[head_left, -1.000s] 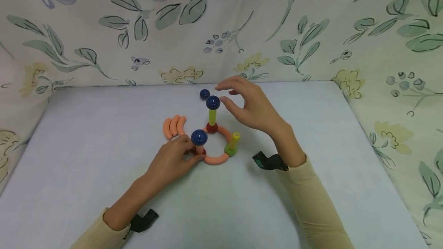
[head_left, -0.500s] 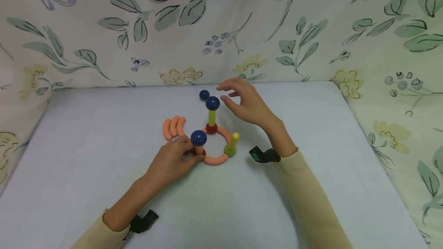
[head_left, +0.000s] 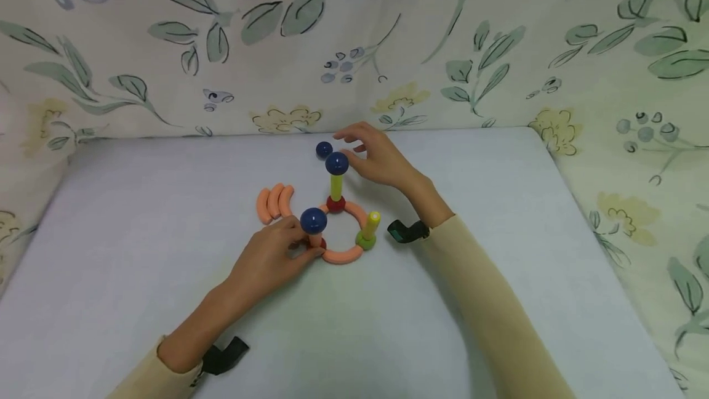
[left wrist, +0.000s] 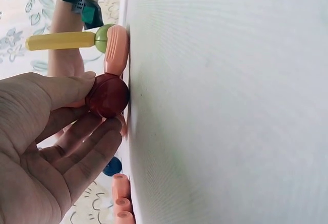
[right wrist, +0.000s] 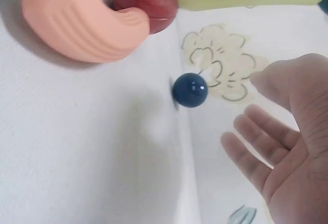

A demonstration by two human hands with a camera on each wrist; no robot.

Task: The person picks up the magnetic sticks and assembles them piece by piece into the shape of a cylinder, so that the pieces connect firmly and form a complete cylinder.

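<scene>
Left hand: thumb and fingers pinched a red ball at the near left of the ring.
Right hand: parted fingers held nothing, near the lime rod.
Ring: lay on the bench.
Loose blue ball: sat behind the ring.
Orange sticks: three lay left.

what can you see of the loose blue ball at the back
The loose blue ball is dark, round and glossy with bright highlights, perhaps plastic or lacquered. It rests on the white table near the back edge; neither hand touches it, though the right hand is close by.
</scene>
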